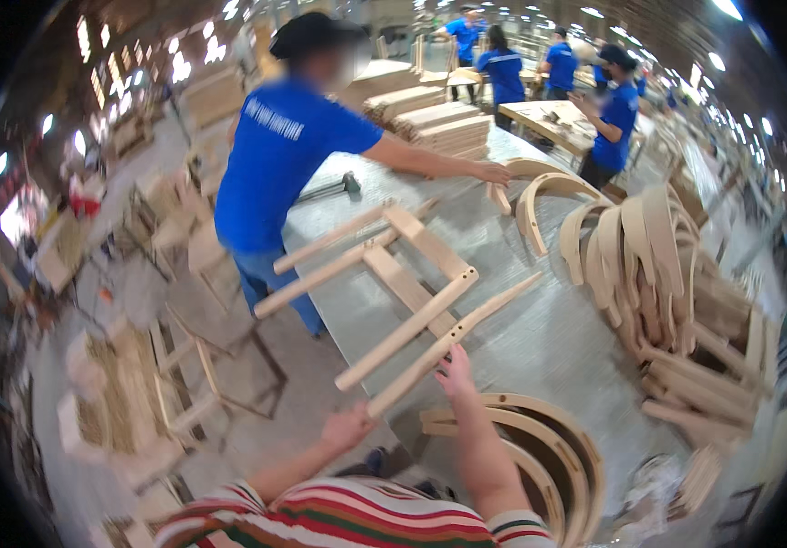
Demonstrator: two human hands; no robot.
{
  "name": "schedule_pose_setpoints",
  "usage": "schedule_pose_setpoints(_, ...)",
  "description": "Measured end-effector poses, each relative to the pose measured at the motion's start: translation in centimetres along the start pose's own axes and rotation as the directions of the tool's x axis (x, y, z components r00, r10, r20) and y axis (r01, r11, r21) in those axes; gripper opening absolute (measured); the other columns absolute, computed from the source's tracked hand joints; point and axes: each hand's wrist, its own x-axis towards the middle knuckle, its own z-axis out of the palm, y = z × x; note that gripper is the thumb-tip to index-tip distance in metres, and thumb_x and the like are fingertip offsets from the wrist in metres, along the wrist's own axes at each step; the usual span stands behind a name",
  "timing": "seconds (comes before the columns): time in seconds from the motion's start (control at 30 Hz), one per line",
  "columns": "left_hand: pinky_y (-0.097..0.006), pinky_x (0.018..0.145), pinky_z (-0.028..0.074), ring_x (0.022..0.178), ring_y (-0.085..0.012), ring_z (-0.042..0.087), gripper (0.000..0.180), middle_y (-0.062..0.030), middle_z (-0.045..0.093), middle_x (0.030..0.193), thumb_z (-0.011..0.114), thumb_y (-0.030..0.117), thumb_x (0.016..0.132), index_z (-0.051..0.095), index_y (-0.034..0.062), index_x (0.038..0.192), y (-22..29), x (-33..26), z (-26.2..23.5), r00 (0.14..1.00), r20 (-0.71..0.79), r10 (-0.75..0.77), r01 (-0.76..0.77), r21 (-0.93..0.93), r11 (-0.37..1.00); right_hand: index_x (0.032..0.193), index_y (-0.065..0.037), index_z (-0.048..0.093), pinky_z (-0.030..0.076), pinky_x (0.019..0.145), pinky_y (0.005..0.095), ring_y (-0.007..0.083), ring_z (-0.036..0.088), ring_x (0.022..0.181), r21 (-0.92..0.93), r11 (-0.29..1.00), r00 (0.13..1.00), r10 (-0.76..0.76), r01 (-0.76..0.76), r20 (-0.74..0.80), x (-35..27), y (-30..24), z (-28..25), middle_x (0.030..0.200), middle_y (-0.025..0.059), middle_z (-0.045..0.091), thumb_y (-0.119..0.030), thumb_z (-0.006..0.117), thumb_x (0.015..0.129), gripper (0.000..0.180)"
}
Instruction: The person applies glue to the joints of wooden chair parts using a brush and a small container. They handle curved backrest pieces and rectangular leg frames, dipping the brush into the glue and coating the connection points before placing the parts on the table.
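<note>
A pale wooden chair frame (pixel 409 286) with legs and wide crosspieces lies on the metal-topped table, its leg ends reaching past the near-left edge. Along its near side runs a long curved chair leg (pixel 477 316). My left hand (pixel 348 427) is closed round the lower end of this leg. Farther up, my right hand (pixel 455 372) holds the same leg at its middle, fingers against it near the wide crosspiece's end. Part of the right fingers is hidden by the wood.
A co-worker in a blue shirt (pixel 288 155) reaches across the table (pixel 540 338) to curved wooden pieces (pixel 549 196). Bent parts (pixel 631 247) are heaped at right; curved rails (pixel 540 429) lie beside my right forearm. A tool (pixel 350 183) and stacked boards (pixel 444 128) lie farther back.
</note>
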Motion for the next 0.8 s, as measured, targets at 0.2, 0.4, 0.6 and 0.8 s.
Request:
schedule_pose_setpoints(0.2, -0.05, 0.076, 0.048, 0.093, -0.0387, 0.06, 0.048, -0.0214, 0.059, 0.104, 0.058, 0.041, 0.082, 0.045, 0.0091, 0.115, 0.8, -0.8, -1.0, 1.0, -0.012, -0.012, 0.012, -0.01, 1.0, 0.144, -0.021, 0.023, 0.034, 0.089, 0.0497, 0.0233, 0.04, 0.116, 0.008, 0.999, 0.999, -0.031, 0.031, -0.029, -0.2, 0.4, 0.3, 0.137, 0.0004, 0.037, -0.045, 0.05, 0.09, 0.065)
schedule_pose_setpoints(0.4, -0.057, 0.09, 0.039, 0.128, -0.0456, 0.026, 0.062, -0.021, 0.029, 0.14, 0.073, 0.031, 0.066, 0.05, 0.0123, 0.12, -0.4, -1.6, -1.3, 0.86, -0.338, 0.383, -0.289, 0.296, 0.91, 0.142, -0.027, 0.028, 0.037, 0.083, 0.0423, 0.0201, 0.04, 0.114, -0.013, 1.0, 0.999, -0.021, 0.02, -0.039, -0.4, -0.4, -0.3, 0.135, -0.0007, 0.039, -0.048, 0.051, 0.088, 0.063)
schedule_pose_setpoints(0.6, -0.058, 0.103, 0.027, 0.134, -0.0526, 0.006, 0.059, -0.0225, 0.011, 0.148, 0.072, 0.034, 0.065, 0.055, 0.0101, 0.117, -1.8, -1.0, -2.0, 0.937, -0.213, 0.278, -0.245, 0.168, 0.955, 0.136, -0.029, 0.038, 0.037, 0.08, 0.0391, 0.0182, 0.042, 0.103, -0.067, 0.998, 0.996, 0.009, -0.015, -0.089, -0.7, -0.2, 1.3, 0.128, -0.0028, 0.042, -0.048, 0.052, 0.088, 0.054)
schedule_pose_setpoints(0.8, -0.058, 0.102, 0.03, 0.132, -0.0566, 0.006, 0.047, -0.0257, 0.008, 0.148, 0.072, 0.034, 0.066, 0.062, 0.0056, 0.102, -5.6, 2.2, -4.4, 0.923, -0.213, 0.319, -0.279, 0.198, 0.94, 0.129, -0.023, 0.042, 0.036, 0.081, 0.0403, 0.0206, 0.042, 0.1, 0.01, 1.0, 0.999, 0.018, -0.018, -0.028, 3.0, 0.2, 4.3, 0.128, 0.0006, 0.041, -0.049, 0.052, 0.087, 0.051)
